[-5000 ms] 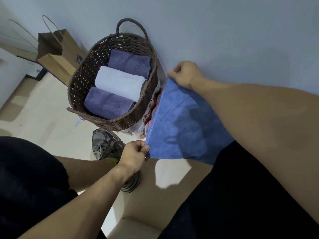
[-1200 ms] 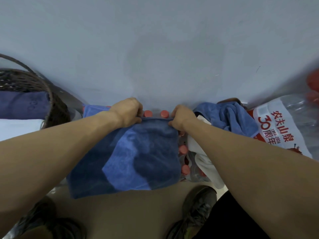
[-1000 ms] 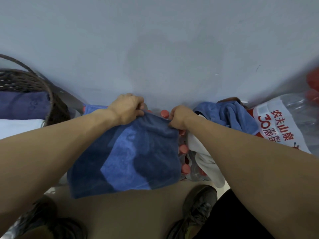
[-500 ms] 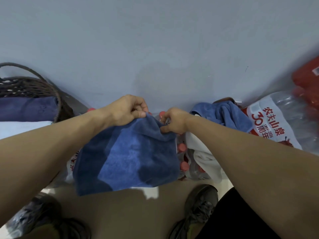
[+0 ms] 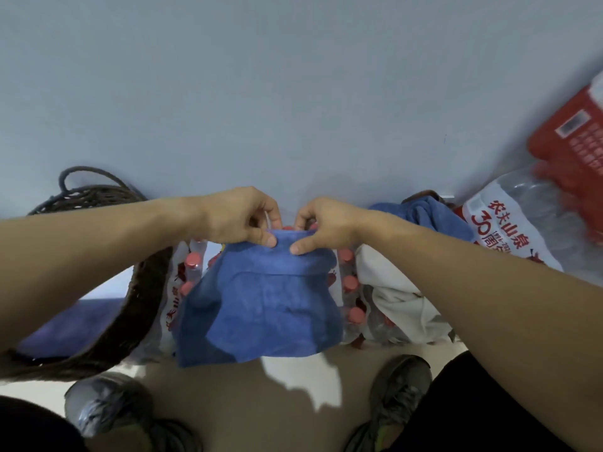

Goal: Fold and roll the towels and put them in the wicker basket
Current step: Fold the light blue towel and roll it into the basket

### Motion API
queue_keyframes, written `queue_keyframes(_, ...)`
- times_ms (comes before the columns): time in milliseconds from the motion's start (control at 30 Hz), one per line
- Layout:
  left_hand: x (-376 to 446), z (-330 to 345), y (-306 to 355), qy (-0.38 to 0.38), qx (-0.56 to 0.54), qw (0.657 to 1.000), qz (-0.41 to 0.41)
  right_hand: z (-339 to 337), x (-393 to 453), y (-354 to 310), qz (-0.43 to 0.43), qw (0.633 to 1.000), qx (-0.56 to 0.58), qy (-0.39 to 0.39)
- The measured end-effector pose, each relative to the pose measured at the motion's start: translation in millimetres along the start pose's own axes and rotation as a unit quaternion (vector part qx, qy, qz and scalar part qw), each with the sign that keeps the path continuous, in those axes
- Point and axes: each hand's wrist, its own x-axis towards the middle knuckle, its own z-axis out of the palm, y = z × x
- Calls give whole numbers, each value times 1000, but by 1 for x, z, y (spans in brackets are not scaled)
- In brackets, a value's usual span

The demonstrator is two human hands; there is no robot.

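A folded blue towel hangs in front of me over a pack of water bottles. My left hand and my right hand pinch its top edge side by side, thumbs on the near face, and that edge is turned over into a small fold. The dark wicker basket stands at the left, partly behind my left forearm, with a purple towel showing inside. A second blue towel lies crumpled at the right, beside a white cloth.
A shrink-wrapped pack of red-capped bottles sits behind the towel. A larger water pack with a red-and-white label and a red box lie at the right. The blue-grey wall stands close ahead. Shoes are on the floor below.
My hands have come together at the middle of the towel's top edge and turned it over. The view has shifted, so more of the basket shows at the left.
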Motion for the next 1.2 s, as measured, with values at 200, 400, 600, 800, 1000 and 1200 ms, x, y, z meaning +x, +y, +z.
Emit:
queue_keyframes(200, -35, -8, -11, -62, 36, 996, -45, -18, -29, 5, -33, 995, -69, 67)
queue_keyframes(400, -48, -9, -38, 13, 102, 989, -104, -36, -49, 13, -22, 993, -56, 104)
queue_keyframes(600, -62, -21, -40, 36, 50, 991, -115, -51, -63, 18, 0, 1000, -17, -9)
queue_keyframes(800, -78, -36, -46, -11, 27, 987, -158, -58, -70, 32, 49, 997, -22, -55)
queue_keyframes(1000, -88, -39, -55, 15, -107, 984, -144, -53, -72, 40, 76, 993, 50, -74)
queue_keyframes(1200, -86, -36, -53, 19, -149, 979, -135, -57, -71, 35, 107, 991, 58, -53)
